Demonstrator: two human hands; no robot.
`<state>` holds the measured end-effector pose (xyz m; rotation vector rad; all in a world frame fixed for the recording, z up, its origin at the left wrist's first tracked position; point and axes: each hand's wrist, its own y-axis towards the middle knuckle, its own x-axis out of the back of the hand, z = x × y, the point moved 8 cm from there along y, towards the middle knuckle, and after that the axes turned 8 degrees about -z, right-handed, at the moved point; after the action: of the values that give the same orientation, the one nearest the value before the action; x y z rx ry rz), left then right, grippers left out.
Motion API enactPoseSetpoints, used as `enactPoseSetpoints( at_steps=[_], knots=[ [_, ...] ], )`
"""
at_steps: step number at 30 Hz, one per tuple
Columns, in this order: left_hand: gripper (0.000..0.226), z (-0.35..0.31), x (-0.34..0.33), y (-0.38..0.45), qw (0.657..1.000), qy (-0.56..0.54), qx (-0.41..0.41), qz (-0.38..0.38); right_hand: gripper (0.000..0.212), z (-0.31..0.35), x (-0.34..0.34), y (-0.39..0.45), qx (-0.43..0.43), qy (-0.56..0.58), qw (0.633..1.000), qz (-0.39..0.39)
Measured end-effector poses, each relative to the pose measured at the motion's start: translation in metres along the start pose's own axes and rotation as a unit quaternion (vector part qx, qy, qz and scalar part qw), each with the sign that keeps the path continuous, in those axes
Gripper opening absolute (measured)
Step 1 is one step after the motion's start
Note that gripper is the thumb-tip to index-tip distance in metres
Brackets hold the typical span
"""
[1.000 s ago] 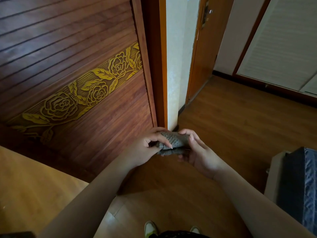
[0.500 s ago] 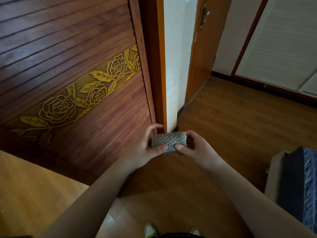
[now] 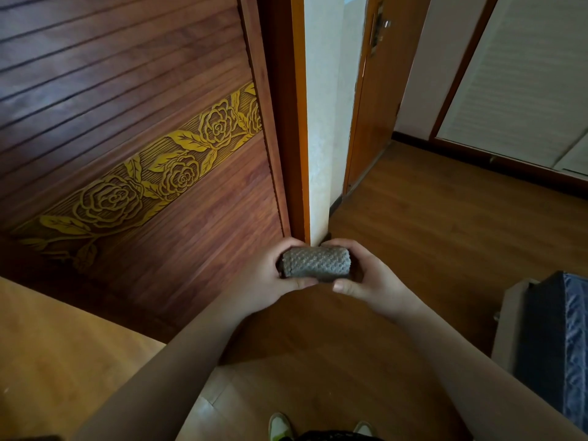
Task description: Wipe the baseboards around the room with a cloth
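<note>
You held the folded grey cloth [image 3: 316,262] between both hands above the wooden floor [image 3: 429,237]: your left hand [image 3: 264,278] gripped its left end, your right hand [image 3: 370,280] its right end, fingers curled round it, near the dark baseboard [image 3: 334,206].

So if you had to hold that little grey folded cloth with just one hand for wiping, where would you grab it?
Probably across its long edges, coming from above. The cloth is folded into a compact pad lying sideways, now pinched at its ends by the left hand and right hand. A grip over the top would leave a broad face free to press on the baseboard.
</note>
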<state>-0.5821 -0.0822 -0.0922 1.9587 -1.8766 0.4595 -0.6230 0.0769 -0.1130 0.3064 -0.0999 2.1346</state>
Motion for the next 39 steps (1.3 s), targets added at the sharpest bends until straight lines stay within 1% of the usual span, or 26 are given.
enactPoseSetpoints(
  at_steps=[1, 3, 6, 9, 11, 13, 16, 19, 21, 24, 26, 27, 31, 35, 38, 39],
  knots=[
    [0.037, -0.004, -0.001, -0.001, 1.000, 0.020, -0.020, 0.002, 0.063, 0.001, 0.000, -0.001, 0.008, -0.005, 1.000, -0.001],
    [0.037, -0.011, -0.004, -0.003, 0.998, 0.046, -0.048, -0.003, 0.058, 0.002, 0.003, 0.000, 0.018, -0.012, 0.999, -0.026],
    [0.042, -0.010, -0.009, -0.002, 0.997, 0.064, -0.045, -0.025, 0.047, 0.001, 0.012, 0.001, 0.026, -0.011, 0.997, -0.071],
    [0.054, -0.002, -0.013, 0.002, 0.999, 0.004, 0.002, -0.036, 0.039, 0.001, 0.021, -0.001, 0.036, -0.010, 0.994, -0.107],
    [0.054, -0.001, -0.016, 0.003, 0.997, -0.057, 0.033, -0.032, 0.038, 0.000, 0.029, -0.003, 0.037, -0.011, 0.991, -0.125],
    [0.050, -0.001, -0.021, 0.002, 0.993, -0.101, 0.055, -0.021, 0.039, -0.001, 0.035, -0.004, 0.036, -0.011, 0.990, -0.134],
    [0.050, -0.004, -0.028, 0.004, 0.985, -0.157, 0.071, -0.017, 0.044, -0.002, 0.046, -0.009, 0.039, 0.004, 0.989, -0.139],
    [0.048, -0.015, -0.036, 0.010, 0.990, -0.127, 0.055, -0.007, 0.053, -0.003, 0.056, -0.021, 0.053, 0.028, 0.989, -0.138],
    [0.044, -0.026, -0.042, 0.013, 0.995, -0.090, 0.037, -0.003, 0.057, -0.004, 0.061, -0.029, 0.067, 0.056, 0.989, -0.123],
    [0.045, -0.037, -0.058, 0.017, 0.999, -0.045, -0.005, 0.008, 0.068, -0.002, 0.067, -0.041, 0.094, 0.101, 0.986, -0.099],
    [0.044, -0.042, -0.070, 0.021, 0.999, -0.034, -0.005, 0.016, 0.079, -0.002, 0.076, -0.047, 0.096, 0.082, 0.986, -0.109],
    [0.042, -0.044, -0.075, 0.023, 0.999, -0.030, 0.000, 0.019, 0.081, -0.004, 0.081, -0.050, 0.094, 0.063, 0.986, -0.119],
    [0.040, -0.052, -0.097, 0.033, 1.000, -0.013, 0.001, 0.020, 0.066, -0.010, 0.107, -0.064, 0.109, -0.022, 0.978, -0.176],
    [0.045, -0.055, -0.119, 0.040, 0.999, -0.007, 0.017, 0.026, 0.058, -0.016, 0.128, -0.075, 0.129, -0.070, 0.962, -0.231],
    [0.049, -0.051, -0.129, 0.041, 0.997, -0.011, 0.057, 0.052, 0.054, -0.021, 0.143, -0.083, 0.147, -0.122, 0.946, -0.263],
    [0.045, -0.049, -0.130, 0.041, 0.996, -0.004, 0.072, 0.055, 0.054, -0.024, 0.148, -0.086, 0.152, -0.136, 0.940, -0.272]
  ],
)
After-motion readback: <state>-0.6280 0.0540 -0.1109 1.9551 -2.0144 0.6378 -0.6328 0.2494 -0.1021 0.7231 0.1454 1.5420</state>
